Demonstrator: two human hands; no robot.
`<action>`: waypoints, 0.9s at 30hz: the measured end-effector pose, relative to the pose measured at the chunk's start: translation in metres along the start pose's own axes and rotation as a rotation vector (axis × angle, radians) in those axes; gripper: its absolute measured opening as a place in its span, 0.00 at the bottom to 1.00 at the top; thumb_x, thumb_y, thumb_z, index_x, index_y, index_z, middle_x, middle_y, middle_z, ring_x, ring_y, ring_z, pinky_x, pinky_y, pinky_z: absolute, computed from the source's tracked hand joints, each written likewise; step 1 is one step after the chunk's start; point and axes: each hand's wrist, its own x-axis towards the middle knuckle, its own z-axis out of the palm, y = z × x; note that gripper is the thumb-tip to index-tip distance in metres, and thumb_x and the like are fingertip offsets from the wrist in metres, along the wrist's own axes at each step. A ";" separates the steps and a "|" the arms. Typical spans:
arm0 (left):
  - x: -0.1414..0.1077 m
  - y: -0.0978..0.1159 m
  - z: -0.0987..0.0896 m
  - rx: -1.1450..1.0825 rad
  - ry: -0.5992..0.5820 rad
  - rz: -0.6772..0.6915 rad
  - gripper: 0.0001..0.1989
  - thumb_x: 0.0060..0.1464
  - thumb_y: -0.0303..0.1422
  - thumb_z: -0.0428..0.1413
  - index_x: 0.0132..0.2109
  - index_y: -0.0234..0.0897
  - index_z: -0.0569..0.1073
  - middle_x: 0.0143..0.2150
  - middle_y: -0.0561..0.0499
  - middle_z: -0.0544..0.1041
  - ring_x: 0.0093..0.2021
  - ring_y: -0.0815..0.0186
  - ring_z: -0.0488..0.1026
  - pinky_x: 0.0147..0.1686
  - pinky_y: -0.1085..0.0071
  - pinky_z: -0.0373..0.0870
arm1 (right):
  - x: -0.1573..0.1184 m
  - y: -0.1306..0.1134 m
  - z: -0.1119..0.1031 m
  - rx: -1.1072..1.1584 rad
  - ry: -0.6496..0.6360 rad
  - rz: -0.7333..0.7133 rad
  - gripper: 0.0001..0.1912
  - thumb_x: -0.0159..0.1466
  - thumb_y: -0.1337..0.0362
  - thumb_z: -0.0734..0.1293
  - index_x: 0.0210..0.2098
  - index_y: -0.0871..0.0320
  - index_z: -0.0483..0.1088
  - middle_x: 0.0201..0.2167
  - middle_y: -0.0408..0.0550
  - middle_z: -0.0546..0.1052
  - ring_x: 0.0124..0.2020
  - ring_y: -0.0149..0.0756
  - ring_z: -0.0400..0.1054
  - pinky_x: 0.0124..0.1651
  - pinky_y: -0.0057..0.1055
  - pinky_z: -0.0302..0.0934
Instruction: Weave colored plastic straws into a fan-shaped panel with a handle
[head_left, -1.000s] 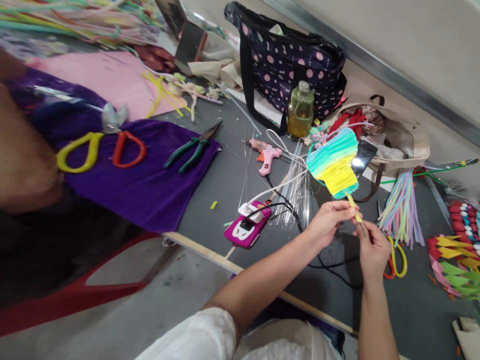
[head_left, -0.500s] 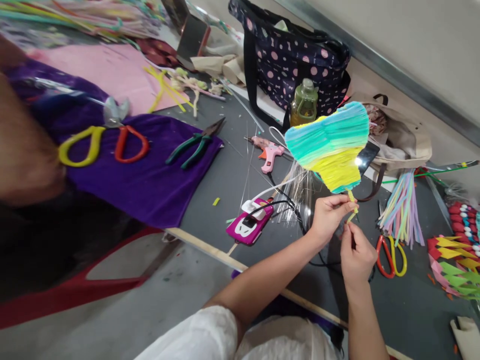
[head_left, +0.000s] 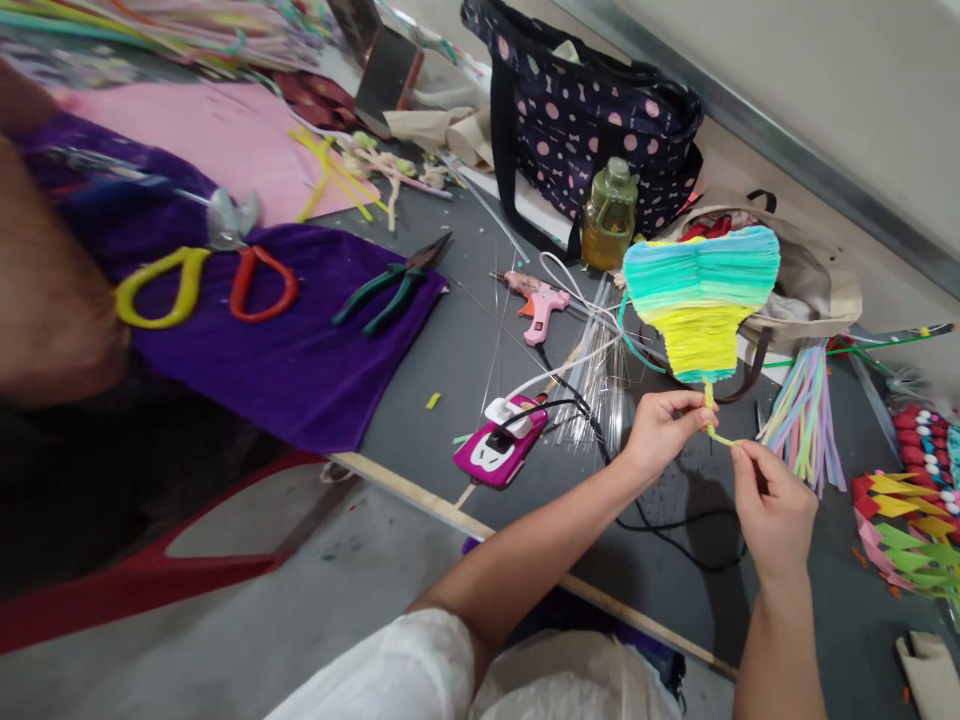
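A fan-shaped craft piece (head_left: 701, 300), striped blue, teal and yellow, stands upright above my hands. Its thin stem (head_left: 709, 393) is wrapped in yellow fuzzy strip and pinched between the thumb and fingers of my left hand (head_left: 667, 432). From the stem, a loose tail of yellow pipe cleaner (head_left: 721, 438) runs to the right. My right hand (head_left: 776, 505) grips that tail's end between thumb and forefinger. A short dark wire tip sticks out below the stem.
A pink glue gun (head_left: 540, 305), a magenta power strip (head_left: 502, 445) and clear sticks (head_left: 596, 390) lie to the left. Pliers (head_left: 397, 285) and scissors (head_left: 225, 255) rest on purple cloth. Pastel pipe cleaners (head_left: 806, 420) are at right. A person's arm (head_left: 56, 280) is at far left.
My right hand has moved right, drawing the yellow tail out from the stem. The fan piece has turned more upright and shifted right. My right hand now covers the scissors on the right.
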 end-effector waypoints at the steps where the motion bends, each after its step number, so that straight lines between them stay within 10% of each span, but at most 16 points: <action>1: 0.000 0.001 0.000 -0.026 -0.020 -0.030 0.14 0.39 0.39 0.68 0.28 0.32 0.80 0.25 0.49 0.77 0.26 0.69 0.68 0.30 0.73 0.65 | 0.001 0.004 -0.001 0.007 0.000 -0.002 0.12 0.67 0.60 0.63 0.37 0.57 0.77 0.32 0.49 0.81 0.32 0.36 0.75 0.39 0.29 0.66; 13: 0.001 -0.002 -0.005 -0.242 -0.112 -0.268 0.15 0.36 0.36 0.70 0.30 0.30 0.79 0.27 0.48 0.78 0.24 0.73 0.66 0.31 0.73 0.62 | -0.006 0.031 0.023 0.197 0.007 0.126 0.14 0.66 0.57 0.64 0.34 0.58 0.76 0.25 0.45 0.77 0.24 0.33 0.70 0.31 0.29 0.65; 27: -0.003 -0.001 0.000 -0.268 0.077 -0.177 0.13 0.37 0.33 0.69 0.31 0.31 0.79 0.28 0.47 0.79 0.27 0.70 0.71 0.31 0.74 0.65 | -0.026 -0.017 0.064 0.085 0.128 0.050 0.14 0.69 0.63 0.61 0.38 0.62 0.77 0.23 0.48 0.78 0.23 0.32 0.72 0.32 0.27 0.64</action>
